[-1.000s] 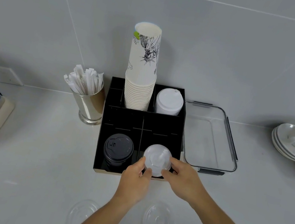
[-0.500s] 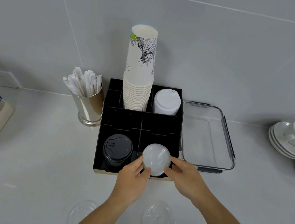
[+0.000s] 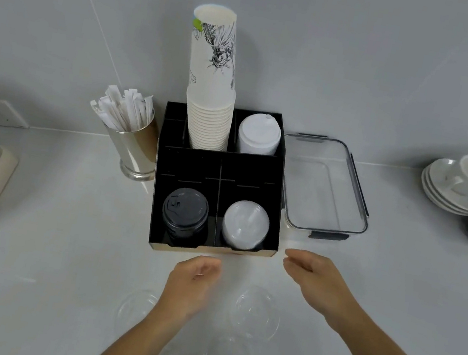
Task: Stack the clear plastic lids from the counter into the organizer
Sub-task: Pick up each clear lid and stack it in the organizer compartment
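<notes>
- Clear lids (image 3: 245, 224) sit stacked in your organizer's (image 3: 277, 216) front-right compartment; loose clear lids (image 3: 255, 312) lie on the white counter (image 3: 59, 240) at 6 o'clock.
- Grey tiled wall behind.
- Your left hand (image 3: 191, 285) and right hand (image 3: 315, 277) hover empty, fingers loosely curled.
- Black lids (image 3: 185, 211) front-left; paper cups (image 3: 211, 92) at 12; glass container (image 3: 325, 190) at 3.

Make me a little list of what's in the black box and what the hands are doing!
back left slot: tall stack of paper cups
back right slot: white lids
front left slot: black lids
front right slot: clear lids, stacked
organizer: black, on the counter
left hand: empty, open, over the counter
right hand: empty, open
loose clear lids: several lying on the counter near the person
</notes>
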`<state>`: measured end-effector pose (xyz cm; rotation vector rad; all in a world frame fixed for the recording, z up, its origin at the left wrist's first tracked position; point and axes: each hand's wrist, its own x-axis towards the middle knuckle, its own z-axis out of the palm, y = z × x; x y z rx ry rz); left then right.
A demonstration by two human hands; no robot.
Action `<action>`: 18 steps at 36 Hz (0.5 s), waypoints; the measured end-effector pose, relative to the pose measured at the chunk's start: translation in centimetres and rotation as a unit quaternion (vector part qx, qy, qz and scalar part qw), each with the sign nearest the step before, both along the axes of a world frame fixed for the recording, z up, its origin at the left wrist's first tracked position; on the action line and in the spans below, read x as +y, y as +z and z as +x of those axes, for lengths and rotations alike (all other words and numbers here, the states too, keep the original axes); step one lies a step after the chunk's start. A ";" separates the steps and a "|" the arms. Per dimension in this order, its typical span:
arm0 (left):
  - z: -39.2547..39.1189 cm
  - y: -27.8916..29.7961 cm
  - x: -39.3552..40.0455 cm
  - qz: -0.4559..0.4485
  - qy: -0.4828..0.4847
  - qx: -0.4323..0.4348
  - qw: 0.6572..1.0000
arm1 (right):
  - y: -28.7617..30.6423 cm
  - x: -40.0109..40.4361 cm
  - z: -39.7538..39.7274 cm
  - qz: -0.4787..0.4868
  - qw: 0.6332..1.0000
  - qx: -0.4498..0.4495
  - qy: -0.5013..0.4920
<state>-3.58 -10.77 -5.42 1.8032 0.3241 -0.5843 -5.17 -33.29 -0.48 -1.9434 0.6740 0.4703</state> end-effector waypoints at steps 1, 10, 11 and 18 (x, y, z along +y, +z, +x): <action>-0.3 -0.1 0.1 0.000 0.000 0.008 1.000 | -0.1 -0.1 -0.5 0.004 1.000 0.010 -0.004; -2.3 -0.7 0.4 -0.026 0.025 0.088 0.995 | -1.9 -0.6 -4.6 0.028 0.997 0.066 -0.035; -2.4 -0.8 0.3 -0.033 0.035 0.101 0.994 | -2.2 -0.6 -5.0 0.031 0.996 0.070 -0.042; -3.0 -1.9 0.0 -0.048 0.038 0.157 0.986 | -3.7 -0.5 -7.1 0.081 0.988 0.078 -0.104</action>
